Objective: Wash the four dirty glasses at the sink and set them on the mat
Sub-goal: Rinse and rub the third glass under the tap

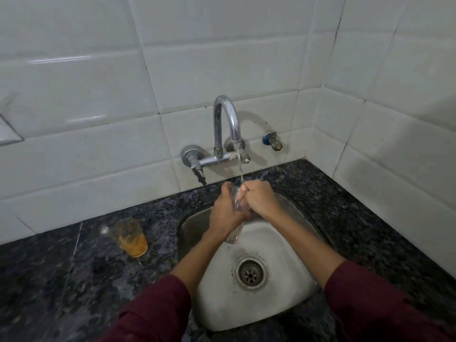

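Observation:
A clear glass (234,234) is held over the steel sink (291,245), under the running water of the chrome tap (225,124). My left hand (225,212) grips the glass from the left side. My right hand (259,199) is curled at its rim with fingers down inside it. Most of the glass is hidden between my hands; only its base shows below them. A second glass (129,236), smeared with orange residue, stands upright on the dark counter to the left of the sink. No mat is in view.
The dark speckled granite counter (74,280) surrounds the sink. White tiled walls meet in a corner at the back right. A small angle valve (272,141) sticks out of the wall right of the tap. The drain (250,274) lies in the basin's middle.

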`<state>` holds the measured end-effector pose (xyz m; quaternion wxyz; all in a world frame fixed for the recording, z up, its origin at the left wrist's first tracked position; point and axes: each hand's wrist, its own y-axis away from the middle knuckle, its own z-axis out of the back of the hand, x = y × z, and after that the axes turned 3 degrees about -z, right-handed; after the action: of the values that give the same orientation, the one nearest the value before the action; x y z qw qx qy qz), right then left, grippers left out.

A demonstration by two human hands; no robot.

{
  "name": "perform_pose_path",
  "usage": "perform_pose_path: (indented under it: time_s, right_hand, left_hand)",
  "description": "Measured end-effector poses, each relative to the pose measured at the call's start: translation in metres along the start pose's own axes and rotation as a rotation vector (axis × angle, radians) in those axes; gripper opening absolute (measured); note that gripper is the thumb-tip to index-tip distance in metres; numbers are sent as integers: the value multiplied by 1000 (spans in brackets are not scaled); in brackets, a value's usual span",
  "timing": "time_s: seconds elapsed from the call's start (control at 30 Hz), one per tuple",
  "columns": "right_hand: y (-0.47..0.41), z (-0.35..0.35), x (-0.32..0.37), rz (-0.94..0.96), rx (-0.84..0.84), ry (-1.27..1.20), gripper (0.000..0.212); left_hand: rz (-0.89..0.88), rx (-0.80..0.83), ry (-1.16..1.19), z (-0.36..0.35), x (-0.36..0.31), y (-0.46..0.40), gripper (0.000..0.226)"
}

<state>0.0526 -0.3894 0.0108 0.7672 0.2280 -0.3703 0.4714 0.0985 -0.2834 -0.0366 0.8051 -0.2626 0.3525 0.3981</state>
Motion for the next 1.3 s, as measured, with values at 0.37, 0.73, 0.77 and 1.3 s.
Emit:
perform_pose_path:
  time_s: [0.37, 0.73, 0.77, 1.3]
  right_hand:
    - [10, -16, -15, -59, 54, -48, 34]
    - [30, -33, -64, -493, 106, -457, 47]
    - [33, -34, -64, -510, 104, -470, 46]
    - [48, -17, -52, 152, 142, 431, 114]
  left_hand:
    - [409, 139, 181, -4, 19, -1, 88]
    - [784, 376, 481, -16, 48, -1, 65]
    - [774, 384, 494, -16, 45, 0, 56]
    - [117, 51, 384, 2, 6, -13, 22]
